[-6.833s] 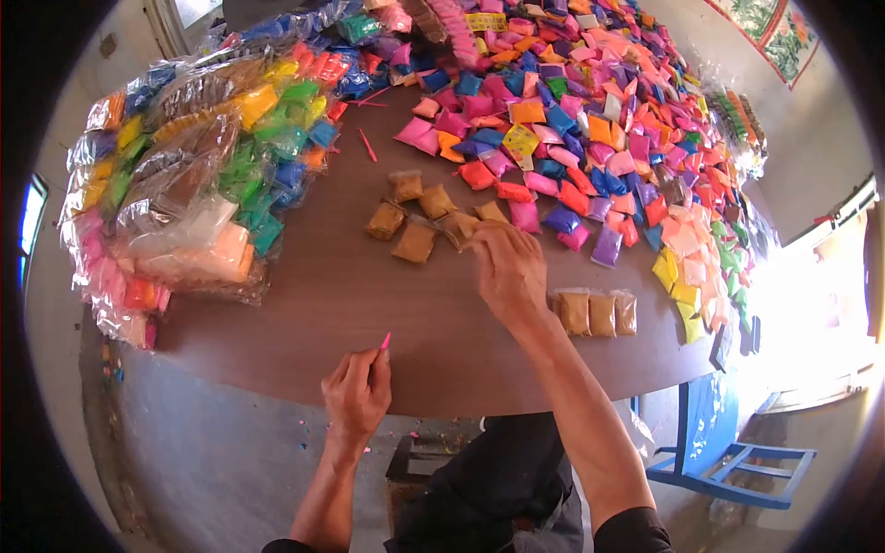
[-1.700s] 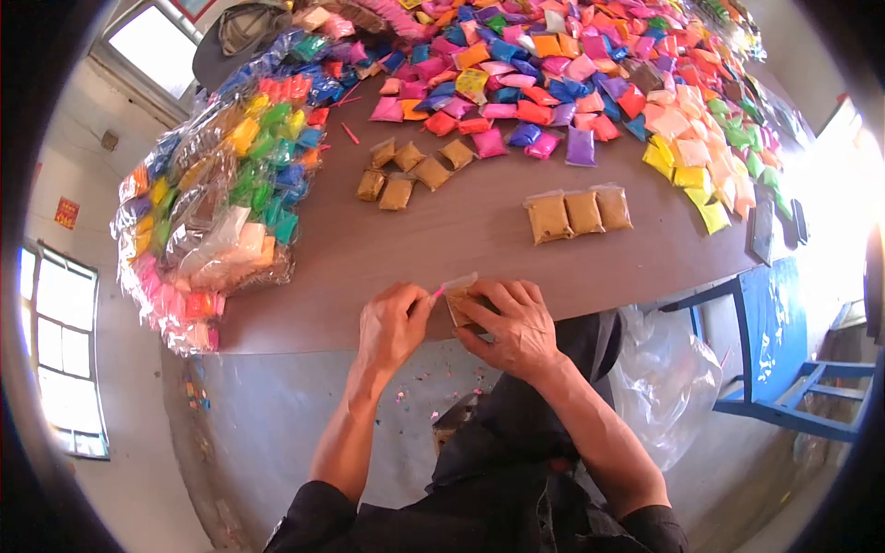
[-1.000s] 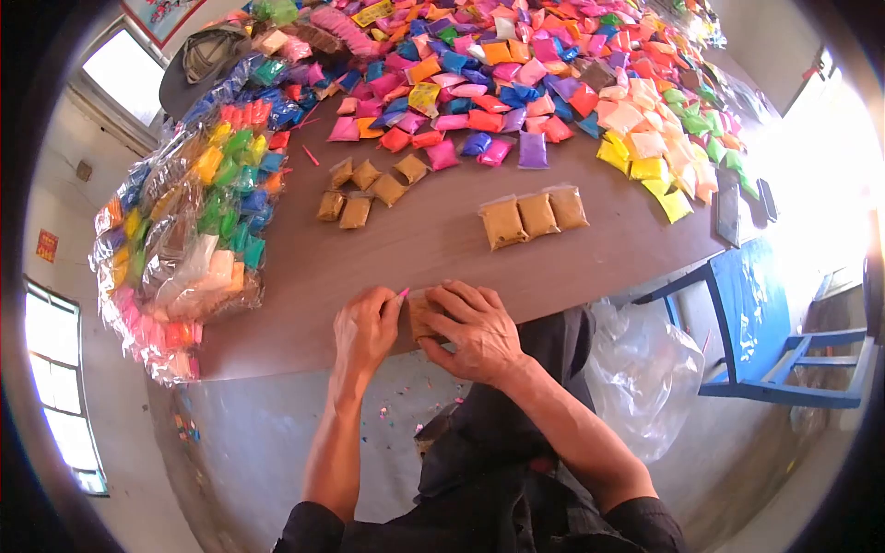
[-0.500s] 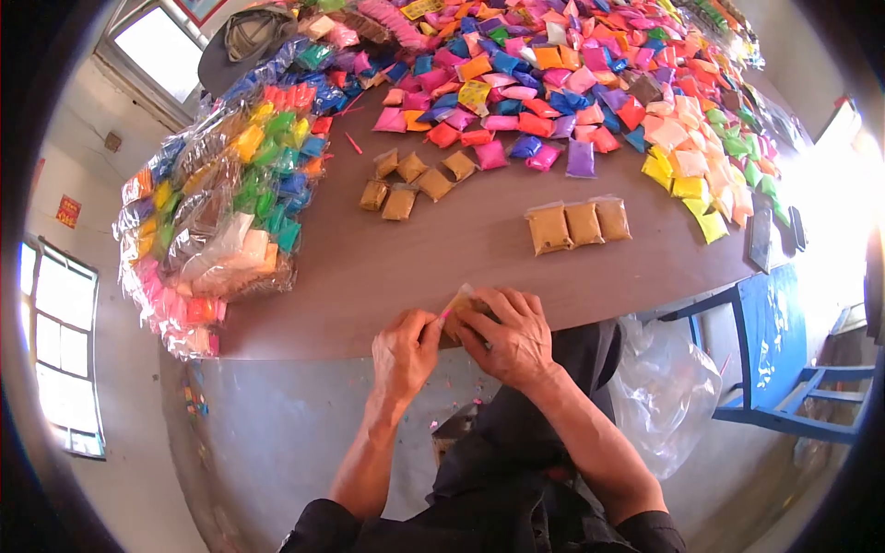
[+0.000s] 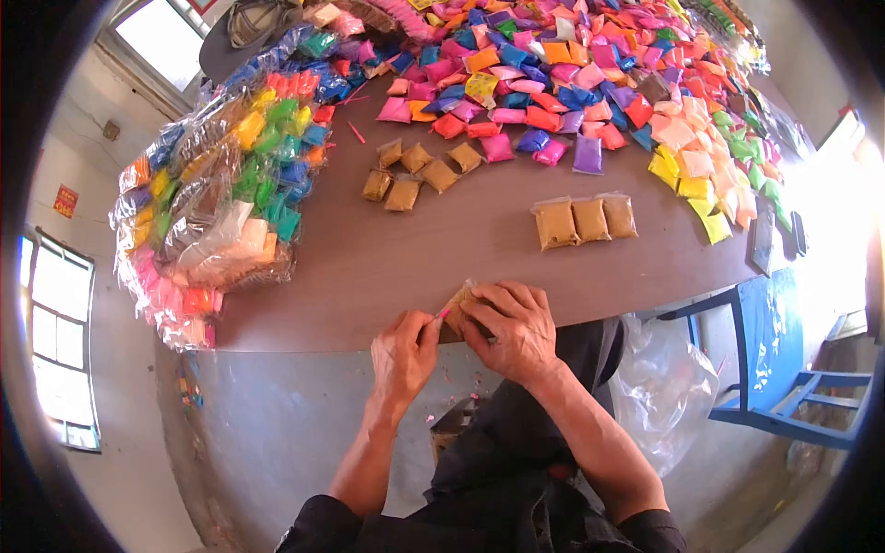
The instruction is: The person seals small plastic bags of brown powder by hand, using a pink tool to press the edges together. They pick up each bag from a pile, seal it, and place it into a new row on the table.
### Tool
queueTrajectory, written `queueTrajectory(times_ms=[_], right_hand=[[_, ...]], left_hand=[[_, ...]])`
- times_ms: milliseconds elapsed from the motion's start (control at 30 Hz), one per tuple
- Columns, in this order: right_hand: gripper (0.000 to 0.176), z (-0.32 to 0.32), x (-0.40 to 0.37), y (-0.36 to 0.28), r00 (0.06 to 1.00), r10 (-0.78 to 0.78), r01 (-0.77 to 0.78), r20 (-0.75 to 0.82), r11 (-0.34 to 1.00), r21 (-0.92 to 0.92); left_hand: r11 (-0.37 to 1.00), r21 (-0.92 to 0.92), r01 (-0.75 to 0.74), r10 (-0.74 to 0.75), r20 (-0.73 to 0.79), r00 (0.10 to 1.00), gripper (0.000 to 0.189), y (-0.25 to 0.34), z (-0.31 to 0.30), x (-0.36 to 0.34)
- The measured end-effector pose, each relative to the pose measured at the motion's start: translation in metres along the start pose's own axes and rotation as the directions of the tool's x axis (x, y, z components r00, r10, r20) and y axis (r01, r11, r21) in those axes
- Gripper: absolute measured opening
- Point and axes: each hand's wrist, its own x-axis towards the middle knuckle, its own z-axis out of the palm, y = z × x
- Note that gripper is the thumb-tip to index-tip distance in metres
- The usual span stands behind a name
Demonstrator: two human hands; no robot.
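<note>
At the table's near edge, my right hand (image 5: pixel 513 334) has its fingers closed on a small tan packet (image 5: pixel 459 300), partly hidden beneath them. My left hand (image 5: pixel 403 352) pinches a thin pink stick (image 5: pixel 445 313) against the packet's left side. Beyond the hands, three brown packets (image 5: pixel 588 221) lie side by side on the brown table (image 5: pixel 369 276). Several loose brown packets (image 5: pixel 403 194) are grouped farther left.
Many colourful packets (image 5: pixel 544 120) cover the table's far side. Clear-wrapped bundles (image 5: pixel 212 203) are heaped at the left. A pink stick (image 5: pixel 356 133) lies near the loose brown packets. A blue chair (image 5: pixel 774 346) and a clear plastic bag (image 5: pixel 666 387) are at the right.
The view has shifted slightly. Both hands stay at the table edge with the packet and the pink stick, with little other movement.
</note>
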Motion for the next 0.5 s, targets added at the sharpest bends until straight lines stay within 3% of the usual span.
queueTrajectory(times_ms=[100, 200, 300, 500], right_hand=[[0.02, 0.001, 0.0, -0.001, 1.0, 0.009, -0.008, 0.008, 1.0, -0.014], [0.021, 0.001, 0.001, -0.002, 1.0, -0.003, 0.002, -0.012, 1.0, -0.03], [0.023, 0.002, -0.002, 0.0, 1.0, -0.002, 0.001, -0.021, 0.999, -0.039], [0.026, 0.002, -0.002, 0.001, 1.0, -0.016, 0.016, 0.01, 0.999, -0.032]], left_hand=[[0.982, 0.172, -0.074, 0.083, -0.051, 0.995, 0.015, -0.006, 0.006, 0.012], [0.996, 0.067, -0.056, 0.063, -0.107, 0.992, 0.016, -0.016, 0.01, 0.026], [0.999, -0.034, 0.039, -0.041, -0.07, 0.997, 0.013, -0.009, 0.0, 0.015], [0.996, -0.076, 0.046, -0.054, -0.109, 0.993, 0.012, 0.002, 0.005, -0.02]])
